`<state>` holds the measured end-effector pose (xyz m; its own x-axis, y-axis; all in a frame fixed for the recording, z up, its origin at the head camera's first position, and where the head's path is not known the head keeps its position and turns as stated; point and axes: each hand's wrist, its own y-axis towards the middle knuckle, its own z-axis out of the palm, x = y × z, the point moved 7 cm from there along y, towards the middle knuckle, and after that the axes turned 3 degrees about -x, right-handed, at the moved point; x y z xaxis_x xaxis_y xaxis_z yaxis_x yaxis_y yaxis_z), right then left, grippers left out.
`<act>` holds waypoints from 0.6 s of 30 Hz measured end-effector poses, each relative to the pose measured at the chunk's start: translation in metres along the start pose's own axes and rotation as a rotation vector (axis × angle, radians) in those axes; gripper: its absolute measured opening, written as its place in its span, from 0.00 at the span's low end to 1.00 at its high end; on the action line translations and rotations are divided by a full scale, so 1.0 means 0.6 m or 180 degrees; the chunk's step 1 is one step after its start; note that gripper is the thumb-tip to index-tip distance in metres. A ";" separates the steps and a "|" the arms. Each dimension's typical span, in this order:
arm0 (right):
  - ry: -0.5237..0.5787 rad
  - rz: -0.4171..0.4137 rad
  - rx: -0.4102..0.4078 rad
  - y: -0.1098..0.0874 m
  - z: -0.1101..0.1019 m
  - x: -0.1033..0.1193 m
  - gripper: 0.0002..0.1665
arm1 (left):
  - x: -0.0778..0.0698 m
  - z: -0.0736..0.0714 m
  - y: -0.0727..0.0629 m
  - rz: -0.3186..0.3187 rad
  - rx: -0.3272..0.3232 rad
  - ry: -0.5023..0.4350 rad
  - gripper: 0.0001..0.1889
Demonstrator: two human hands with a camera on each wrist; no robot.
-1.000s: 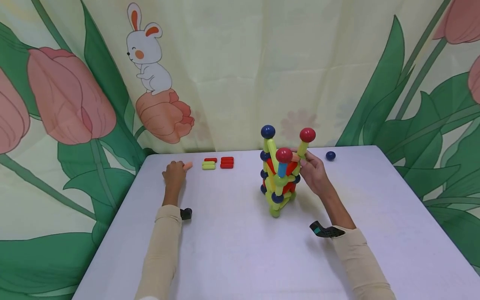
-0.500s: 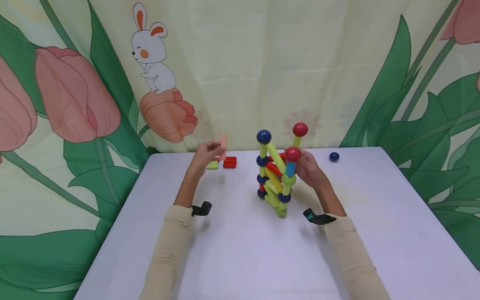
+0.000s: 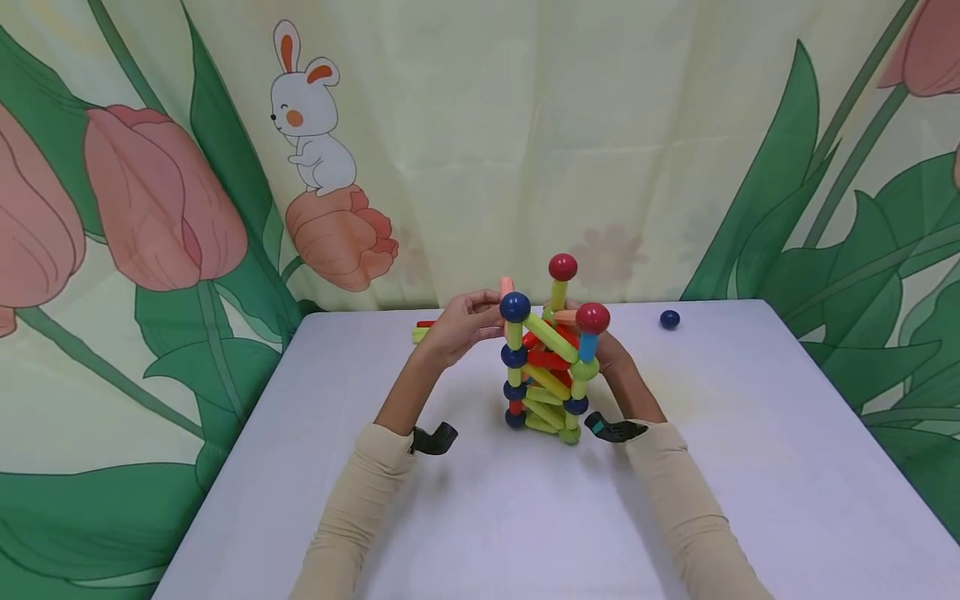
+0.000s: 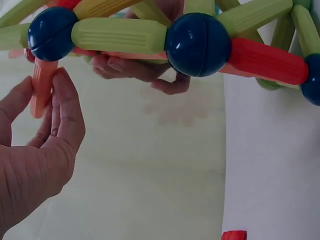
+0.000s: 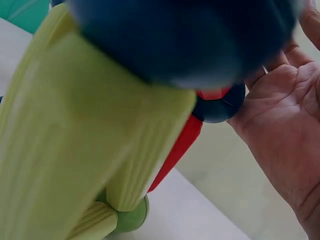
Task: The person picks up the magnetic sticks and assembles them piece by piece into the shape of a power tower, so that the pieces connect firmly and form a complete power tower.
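A tower of magnetic sticks and balls [image 3: 548,360] stands on the table, with lime, red, yellow and blue parts. In the left wrist view my left hand [image 4: 45,135] pinches a peach magnetic stick [image 4: 42,92] between thumb and fingers. The stick's upper end meets a dark blue ball [image 4: 52,34] of the tower. My right hand [image 3: 615,357] holds the tower from its far right side, its fingers mostly hidden behind the sticks. Its palm shows beside a blue ball [image 5: 220,107] in the right wrist view. Two red balls [image 3: 593,318] top nearby posts.
A loose dark blue ball [image 3: 670,319] lies at the table's back right. Lime sticks [image 3: 420,335] and a red stick [image 3: 425,324] lie at the back left, partly behind my left hand. A printed curtain [image 3: 450,167] hangs behind the table.
My left hand has picked up the peach stick at the back left and carried it right to the tower. The tower has turned and shifted slightly left with my right hand on it.
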<state>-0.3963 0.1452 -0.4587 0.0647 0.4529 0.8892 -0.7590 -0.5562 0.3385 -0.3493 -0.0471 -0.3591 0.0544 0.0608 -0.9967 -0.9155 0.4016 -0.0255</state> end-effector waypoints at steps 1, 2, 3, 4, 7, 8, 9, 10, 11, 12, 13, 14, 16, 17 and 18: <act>-0.0057 0.0039 -0.0050 0.000 0.008 0.004 0.22 | -0.001 0.000 -0.002 0.0014 -0.0002 0.0015 0.12; -0.0117 0.0063 -0.0085 0.002 0.008 0.002 0.21 | -0.002 0.000 -0.004 0.0034 -0.0001 0.0038 0.12; -0.0264 0.0153 -0.0183 0.001 0.029 0.017 0.20 | -0.002 0.001 -0.005 0.0052 0.0008 0.0060 0.13; -0.0257 0.0162 -0.0178 0.000 0.039 0.026 0.19 | -0.003 0.001 -0.006 0.0071 0.0028 0.0078 0.13; -0.0089 0.0082 -0.0095 -0.003 0.074 0.059 0.17 | -0.008 0.006 -0.008 0.0137 0.0116 0.0221 0.15; -0.0027 0.0026 -0.0064 -0.003 0.082 0.067 0.17 | -0.009 0.008 -0.009 0.0149 0.0144 0.0263 0.15; -0.0012 -0.0034 -0.0057 -0.003 0.089 0.076 0.17 | -0.009 0.010 -0.009 0.0160 0.0165 0.0315 0.16; 0.0002 -0.0096 -0.0071 -0.003 0.093 0.082 0.19 | -0.010 0.012 -0.009 0.0185 0.0194 0.0368 0.16; -0.0044 -0.0165 -0.0116 -0.003 0.097 0.090 0.20 | -0.012 0.015 -0.008 0.0206 0.0211 0.0428 0.17; -0.0143 -0.0233 -0.0170 -0.002 0.098 0.095 0.19 | -0.012 0.017 -0.007 0.0216 0.0218 0.0472 0.17; -0.0228 -0.0287 -0.0235 -0.001 0.098 0.099 0.18 | -0.013 0.019 -0.007 0.0225 0.0227 0.0507 0.17; -0.0308 -0.0318 -0.0319 -0.001 0.098 0.103 0.17 | -0.015 0.022 -0.007 0.0246 0.0240 0.0536 0.17; -0.0424 -0.0392 -0.0482 0.001 0.100 0.112 0.15 | -0.017 0.027 -0.006 0.0285 0.0277 0.0595 0.17; -0.0464 -0.0431 -0.0549 0.002 0.101 0.117 0.14 | -0.018 0.029 -0.006 0.0300 0.0285 0.0634 0.17; -0.0447 -0.0462 -0.0578 0.002 0.104 0.122 0.13 | -0.020 0.032 -0.006 0.0331 0.0308 0.0659 0.16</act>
<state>-0.3520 0.1343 -0.3737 0.2608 0.4105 0.8738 -0.8383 -0.3526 0.4159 -0.3393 -0.0319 -0.3459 -0.1300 -0.0782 -0.9884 -0.8689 0.4892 0.0756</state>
